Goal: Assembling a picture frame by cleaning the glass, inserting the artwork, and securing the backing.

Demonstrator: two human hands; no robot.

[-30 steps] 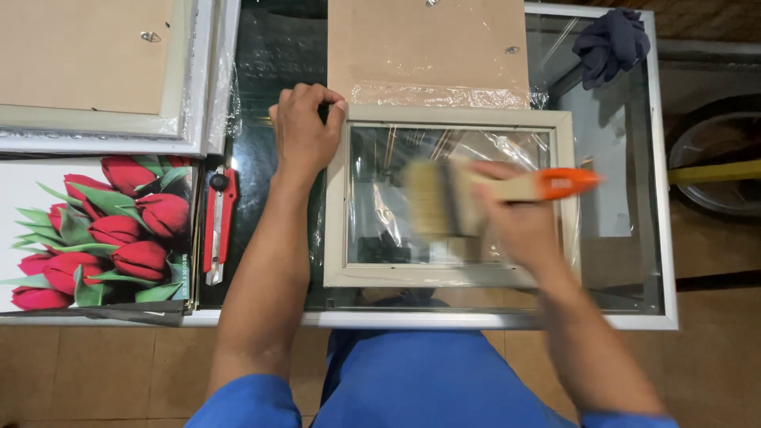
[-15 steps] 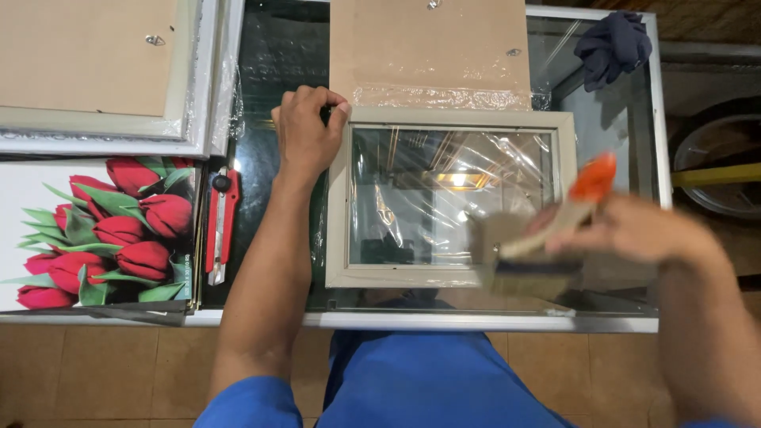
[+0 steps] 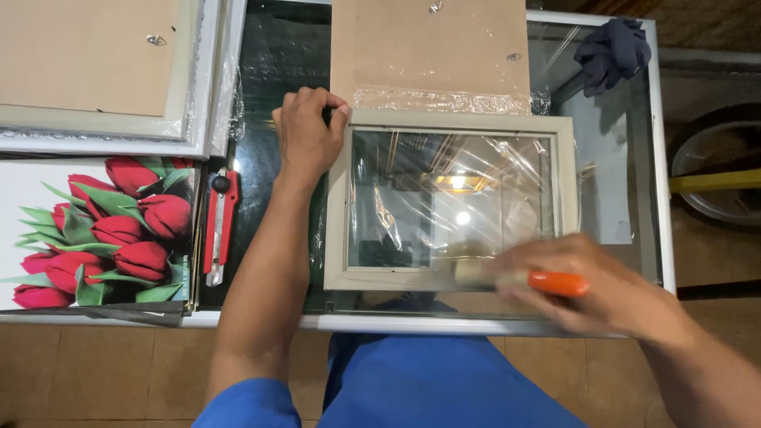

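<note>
Fingers of your left hand [image 3: 307,135] are curled and bent down, and they press on the top left corner of the pale picture frame [image 3: 339,230], so this hand holds the frame in place. Your right hand [image 3: 590,289] is closed around a brush with an orange handle [image 3: 555,283]; the picture is blurred there, but you can see the handle coming out between the fingers and the pale bristles pointing left, over the lower right part of the frame. This frame lies flat on the glass table [image 3: 650,158], near the front edge, and its glass pane [image 3: 444,198] is covered with a wrinkled clear film that reflects a lamp. Just behind the frame a brown backing board [image 3: 428,47] lies flat and touches its upper edge. To the left of your left forearm a red utility knife [image 3: 220,226] lies on the table, and beside it there is a print of red tulips [image 3: 103,230]. Above the print a larger white frame [image 3: 103,135] lies face down. A dark blue cloth [image 3: 612,51] sits in the far right corner.
</note>
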